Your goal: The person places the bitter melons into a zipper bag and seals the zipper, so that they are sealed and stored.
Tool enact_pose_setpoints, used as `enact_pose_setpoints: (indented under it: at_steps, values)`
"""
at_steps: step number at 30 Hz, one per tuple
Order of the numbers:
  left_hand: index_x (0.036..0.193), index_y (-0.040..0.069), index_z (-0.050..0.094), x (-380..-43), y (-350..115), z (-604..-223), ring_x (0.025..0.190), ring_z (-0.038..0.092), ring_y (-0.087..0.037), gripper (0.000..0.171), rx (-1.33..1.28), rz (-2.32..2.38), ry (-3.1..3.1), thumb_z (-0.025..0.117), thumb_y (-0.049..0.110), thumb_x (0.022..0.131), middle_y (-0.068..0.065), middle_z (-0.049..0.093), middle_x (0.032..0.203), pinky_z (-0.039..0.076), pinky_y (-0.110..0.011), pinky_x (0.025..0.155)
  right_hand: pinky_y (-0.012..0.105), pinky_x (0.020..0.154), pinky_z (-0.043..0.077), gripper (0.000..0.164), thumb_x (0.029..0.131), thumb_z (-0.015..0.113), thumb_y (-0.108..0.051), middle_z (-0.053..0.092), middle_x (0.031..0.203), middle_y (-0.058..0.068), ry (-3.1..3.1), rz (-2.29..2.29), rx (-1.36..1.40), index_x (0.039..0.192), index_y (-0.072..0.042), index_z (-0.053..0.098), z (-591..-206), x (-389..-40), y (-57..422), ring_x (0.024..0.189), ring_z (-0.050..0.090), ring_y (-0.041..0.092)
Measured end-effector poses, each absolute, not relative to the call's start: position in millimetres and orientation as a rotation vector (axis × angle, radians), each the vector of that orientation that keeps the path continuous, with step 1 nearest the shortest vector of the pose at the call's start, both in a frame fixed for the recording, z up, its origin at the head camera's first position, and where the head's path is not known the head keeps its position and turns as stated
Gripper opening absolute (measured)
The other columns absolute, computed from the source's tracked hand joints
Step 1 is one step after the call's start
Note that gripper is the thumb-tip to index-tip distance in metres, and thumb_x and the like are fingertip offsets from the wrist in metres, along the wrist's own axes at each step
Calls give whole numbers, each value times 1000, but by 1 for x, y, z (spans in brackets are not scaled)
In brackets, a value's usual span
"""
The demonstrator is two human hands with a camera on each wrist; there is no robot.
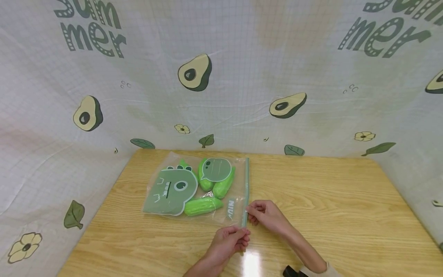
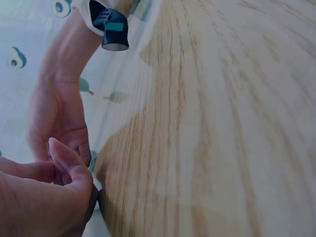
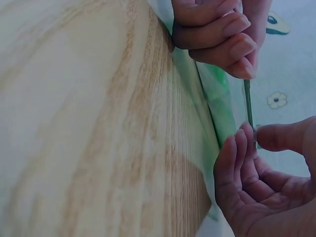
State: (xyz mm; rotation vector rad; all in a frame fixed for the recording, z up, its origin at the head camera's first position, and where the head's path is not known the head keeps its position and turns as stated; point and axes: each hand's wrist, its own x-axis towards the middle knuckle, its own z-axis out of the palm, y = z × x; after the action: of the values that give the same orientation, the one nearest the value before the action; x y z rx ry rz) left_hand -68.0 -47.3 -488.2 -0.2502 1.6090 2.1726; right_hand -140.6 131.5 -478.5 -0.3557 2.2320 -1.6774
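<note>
A clear zip bag point(image 1: 238, 173) printed with a green one-eyed monster lies on the wooden table. Inside it are several bright green, elongated vegetable-like pieces point(image 1: 203, 206). Its green zip strip point(image 1: 247, 181) runs along the right edge. At the near end of that strip, my left hand point(image 1: 228, 244) pinches the corner between thumb and curled fingers. A little farther up, my right hand point(image 1: 264, 217) pinches the same strip. In the right wrist view the strip point(image 3: 248, 103) stretches between the left hand point(image 3: 217, 37) and the right hand point(image 3: 271, 182).
The wooden table point(image 1: 322, 200) extends right of the bag. A pale cloth point(image 1: 235, 77) with avocado and leaf prints hangs behind it and along both sides. A dark wrist device point(image 1: 290, 271) sits at the right wrist.
</note>
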Motion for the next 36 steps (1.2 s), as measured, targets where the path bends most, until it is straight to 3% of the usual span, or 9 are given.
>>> enact_pose_setpoints:
  at_steps: [36]
  values:
    - [103, -9, 70, -69, -48, -492, 73, 63, -9, 20, -246, 2177, 1616, 62, 9, 102, -2, 67, 82, 55, -20, 70, 29, 65, 57, 26, 103, 61, -17, 64, 79, 9, 2275, -1686, -302, 90, 4, 67, -476, -161, 129, 73, 61, 18]
